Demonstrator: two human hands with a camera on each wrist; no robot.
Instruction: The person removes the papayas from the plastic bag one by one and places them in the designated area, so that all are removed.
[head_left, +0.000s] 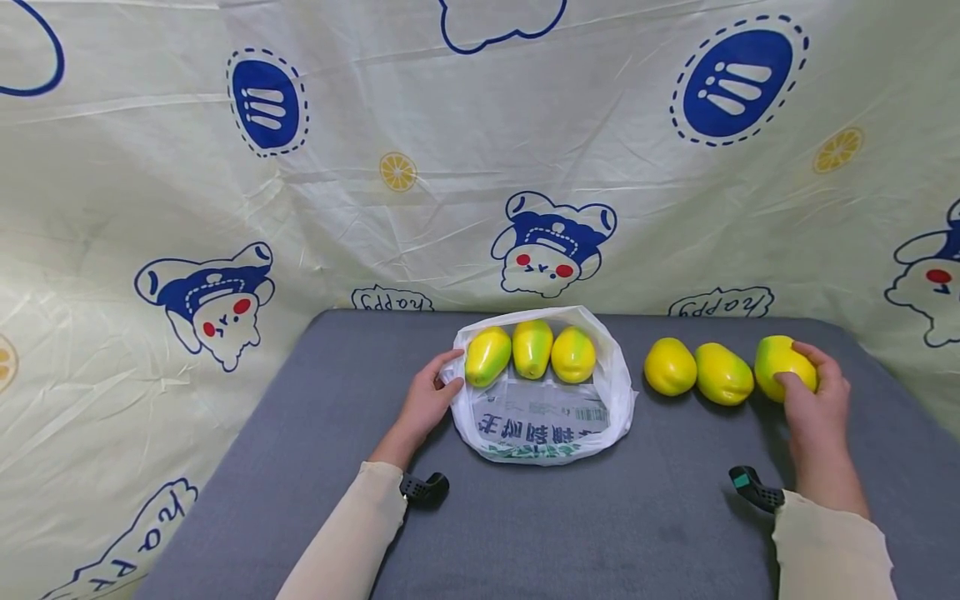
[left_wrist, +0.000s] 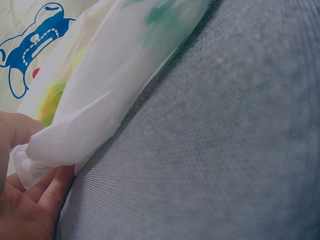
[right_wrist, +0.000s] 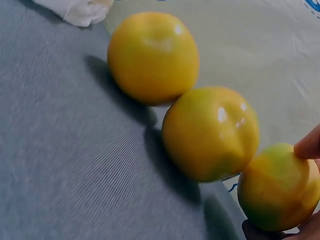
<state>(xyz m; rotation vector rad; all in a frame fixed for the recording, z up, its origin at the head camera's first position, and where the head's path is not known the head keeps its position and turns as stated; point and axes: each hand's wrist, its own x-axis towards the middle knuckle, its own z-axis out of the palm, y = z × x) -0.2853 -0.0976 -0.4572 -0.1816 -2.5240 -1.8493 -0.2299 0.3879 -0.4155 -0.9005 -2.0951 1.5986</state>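
Observation:
A white plastic bag (head_left: 619, 414) lies open on the dark grey table, with three glossy yellow-green fruits (head_left: 532, 350) in a row at its back. My left hand (head_left: 429, 402) pinches the bag's left rim between thumb and fingers, and the left wrist view has the folded plastic (left_wrist: 60, 145) in that grasp. At the right, my right hand (head_left: 821, 400) grips the rightmost loose fruit (head_left: 780, 365), thumb in front and fingers behind. Two similar fruits, one nearer the bag (head_left: 670, 367) and one in the middle (head_left: 723, 374), lie to its left. The palm side is partly hidden.
Behind the grey table (head_left: 600, 533) hangs a pale printed cloth (head_left: 450, 225), close to its back edge. Printed dark characters show on the bag's inner bottom. A black band with a small device (head_left: 757, 490) sits on each wrist.

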